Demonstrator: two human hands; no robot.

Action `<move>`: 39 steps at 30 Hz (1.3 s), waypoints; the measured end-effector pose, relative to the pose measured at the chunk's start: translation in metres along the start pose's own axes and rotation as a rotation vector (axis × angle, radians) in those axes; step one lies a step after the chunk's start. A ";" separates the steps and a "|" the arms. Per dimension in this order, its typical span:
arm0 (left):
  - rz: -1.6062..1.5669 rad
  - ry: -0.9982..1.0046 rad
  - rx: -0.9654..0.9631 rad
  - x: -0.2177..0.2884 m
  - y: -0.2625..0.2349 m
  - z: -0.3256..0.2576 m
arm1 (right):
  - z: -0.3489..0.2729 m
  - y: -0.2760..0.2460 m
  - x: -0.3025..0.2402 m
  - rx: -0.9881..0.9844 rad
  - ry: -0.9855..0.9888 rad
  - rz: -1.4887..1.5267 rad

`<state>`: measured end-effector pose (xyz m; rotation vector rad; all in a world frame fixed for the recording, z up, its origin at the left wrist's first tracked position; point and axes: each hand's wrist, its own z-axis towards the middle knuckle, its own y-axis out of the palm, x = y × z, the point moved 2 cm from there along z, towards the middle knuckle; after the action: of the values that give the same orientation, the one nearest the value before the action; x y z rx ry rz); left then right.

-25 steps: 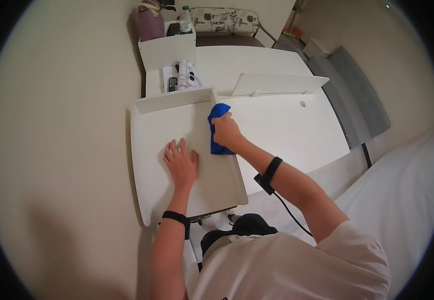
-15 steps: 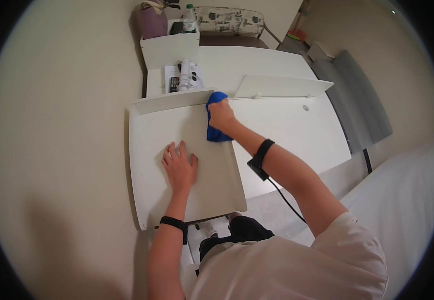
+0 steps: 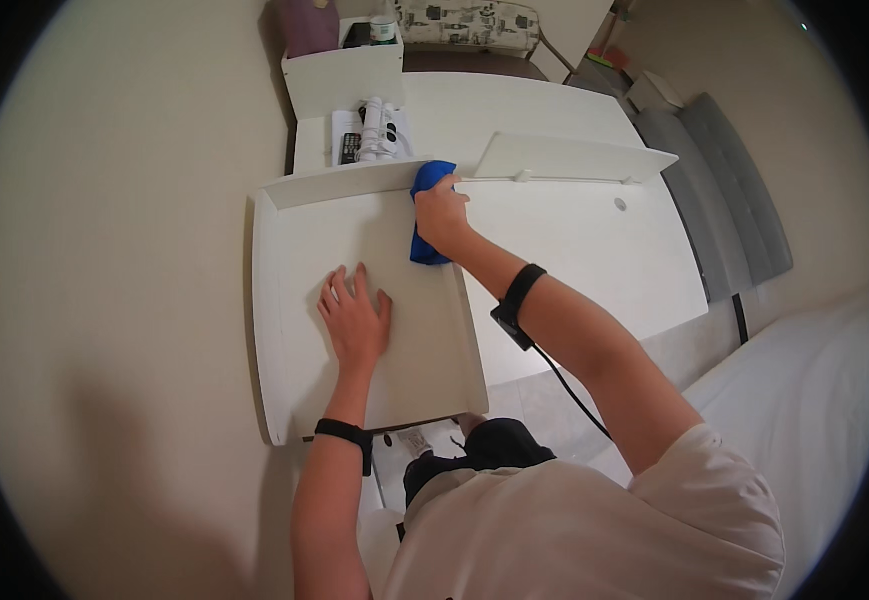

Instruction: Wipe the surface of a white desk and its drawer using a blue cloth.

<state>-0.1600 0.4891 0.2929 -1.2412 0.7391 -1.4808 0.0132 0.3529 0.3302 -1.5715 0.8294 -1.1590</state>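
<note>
right hand (image 3: 441,212): pressing blue cloth (image 3: 427,215) against far edge of white panel (image 3: 294,260)
left hand (image 3: 354,320): flat, fingers spread, holding nothing, on panel
panel: lying on desk (image 3: 574,240)

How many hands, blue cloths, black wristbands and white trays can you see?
Hands: 2, the left hand flat on the tray and the right hand on the cloth
Blue cloth: 1
Black wristbands: 2, a left wristband and a right wristband
White tray: 1
Total: 6
</note>
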 end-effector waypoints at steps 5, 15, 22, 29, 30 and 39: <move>-0.005 -0.003 0.011 -0.003 0.003 -0.003 | -0.070 0.003 -0.013 0.002 -0.036 -0.043; -0.018 0.028 0.055 -0.004 0.008 -0.003 | -0.106 0.006 -0.014 0.062 0.075 0.288; -0.025 0.007 0.034 -0.002 0.004 -0.003 | -0.021 0.008 -0.002 0.119 -0.019 0.105; -0.045 0.010 0.040 0.000 0.000 -0.003 | 0.033 0.005 0.008 0.068 0.015 0.139; -0.054 0.029 0.055 0.000 0.000 -0.003 | 0.032 0.007 0.008 0.058 0.022 0.088; -0.010 0.041 0.068 -0.002 0.005 -0.004 | -0.054 0.004 -0.006 0.071 -0.027 -0.055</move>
<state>-0.1625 0.4885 0.2869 -1.1674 0.7052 -1.5314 -0.0401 0.3410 0.3281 -1.5562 0.7238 -1.1909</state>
